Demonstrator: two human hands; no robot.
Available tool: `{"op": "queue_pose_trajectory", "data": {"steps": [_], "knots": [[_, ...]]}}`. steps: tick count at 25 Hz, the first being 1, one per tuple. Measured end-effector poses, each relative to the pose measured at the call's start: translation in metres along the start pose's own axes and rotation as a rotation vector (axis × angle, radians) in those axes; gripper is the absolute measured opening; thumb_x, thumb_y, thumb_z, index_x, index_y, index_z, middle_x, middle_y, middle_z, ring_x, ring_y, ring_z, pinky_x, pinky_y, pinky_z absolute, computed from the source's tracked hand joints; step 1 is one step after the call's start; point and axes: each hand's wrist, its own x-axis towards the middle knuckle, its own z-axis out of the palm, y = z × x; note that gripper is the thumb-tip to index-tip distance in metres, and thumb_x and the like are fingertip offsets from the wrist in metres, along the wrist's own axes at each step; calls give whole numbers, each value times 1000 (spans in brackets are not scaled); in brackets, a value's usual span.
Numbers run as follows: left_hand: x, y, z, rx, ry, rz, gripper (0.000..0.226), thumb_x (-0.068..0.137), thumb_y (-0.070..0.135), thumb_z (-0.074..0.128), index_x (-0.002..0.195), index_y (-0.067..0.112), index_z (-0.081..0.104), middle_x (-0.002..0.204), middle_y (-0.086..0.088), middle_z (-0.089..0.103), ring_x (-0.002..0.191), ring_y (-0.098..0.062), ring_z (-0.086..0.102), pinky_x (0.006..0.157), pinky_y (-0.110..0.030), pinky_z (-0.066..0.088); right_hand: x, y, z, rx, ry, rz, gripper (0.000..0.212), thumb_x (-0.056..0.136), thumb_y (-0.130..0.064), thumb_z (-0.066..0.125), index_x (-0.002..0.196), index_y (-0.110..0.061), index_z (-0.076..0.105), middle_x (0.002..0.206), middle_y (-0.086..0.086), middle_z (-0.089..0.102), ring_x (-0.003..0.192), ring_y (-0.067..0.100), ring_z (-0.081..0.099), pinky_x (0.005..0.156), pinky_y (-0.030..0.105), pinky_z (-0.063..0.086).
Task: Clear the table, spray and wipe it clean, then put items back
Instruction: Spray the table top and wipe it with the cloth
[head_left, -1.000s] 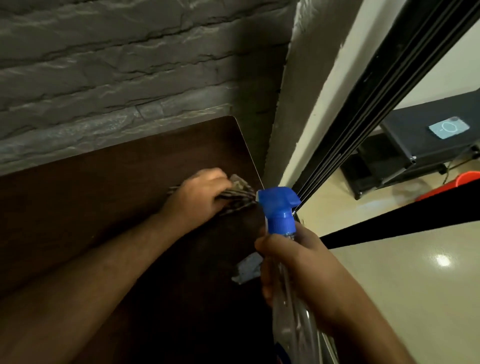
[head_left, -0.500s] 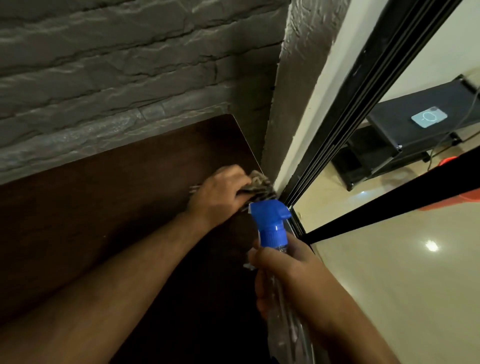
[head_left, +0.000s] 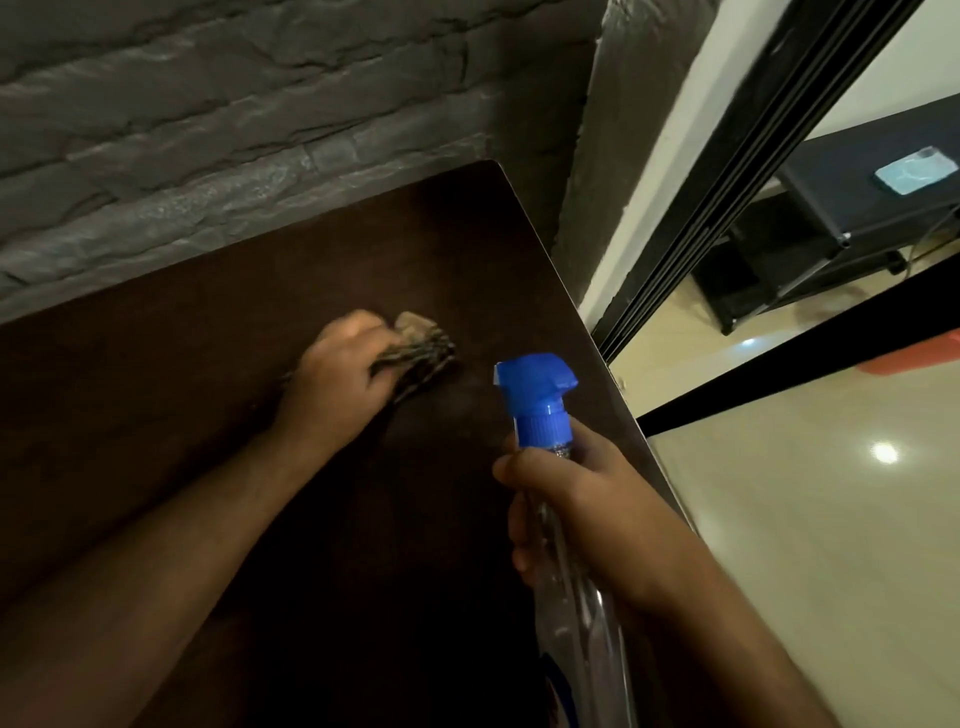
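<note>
Because the dark table (head_left: 156, 441) is bare of items and ready for wiping, I press a bunched striped cloth (head_left: 418, 345) flat on it under my left hand (head_left: 337, 379), fingers curled tight over it, near the far right corner. My right hand (head_left: 587, 509) is wrapped around the neck of the clear spray bottle (head_left: 566, 571), its blue nozzle (head_left: 535, 389) aimed toward the cloth so I can wet the next patch.
</note>
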Motion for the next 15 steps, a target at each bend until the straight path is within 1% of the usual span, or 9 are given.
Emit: {"op": "queue_pose_trajectory", "data": {"steps": [1,4,5,6,8,10,13,15], "knots": [[-22,-13,-12,23,36,-94,18,87,16,61,99,4,67,102,-13,60,93,-30,58,80,-36,44,0,0,3,9,-9,-1,29,83,-26,68,107,-23,52,64,11,61,50,23,58,58,37,50],[-50,-41,-33,104,161,-492,20,90,19,60,101,3,64,104,-16,59,93,-32,57,80,-39,43,2,1,8,11,-25,10,27,86,-23,67,108,-24,52,65,10,60,50,22,57,58,36,50],[-46,-42,-29,125,204,-557,21,91,21,60,101,3,64,104,-17,59,93,-33,57,79,-39,43,3,0,9,7,-23,18,26,86,-23,67,108,-23,52,65,10,60,50,21,57,57,35,50],[-37,-38,-23,118,233,-573,23,91,23,59,101,3,64,103,-18,59,92,-35,57,79,-39,43,4,0,12,1,-15,23,26,86,-23,66,107,-22,52,64,10,60,51,22,57,56,34,50],[-11,-21,-9,50,267,-506,25,90,26,58,99,4,65,102,-17,60,92,-35,56,79,-37,42,7,0,18,-18,19,20,22,86,-20,66,104,-19,53,64,13,59,52,24,57,54,33,50],[19,1,6,-14,249,-401,24,90,29,58,98,8,65,101,-13,60,93,-30,56,81,-35,41,9,3,22,-53,65,18,19,85,-19,65,100,-17,53,65,15,58,53,28,56,54,35,49],[59,34,20,-22,163,-256,28,90,31,60,107,9,65,106,-10,59,98,-25,56,85,-32,42,10,7,24,-88,123,7,23,82,-20,67,101,-17,54,63,16,59,51,29,55,57,38,48],[51,52,22,-85,81,-188,26,90,29,61,108,11,65,106,-7,57,96,-22,54,80,-30,41,6,7,20,-71,150,-12,27,82,-21,68,106,-19,55,64,16,59,52,29,55,60,41,49]]}}
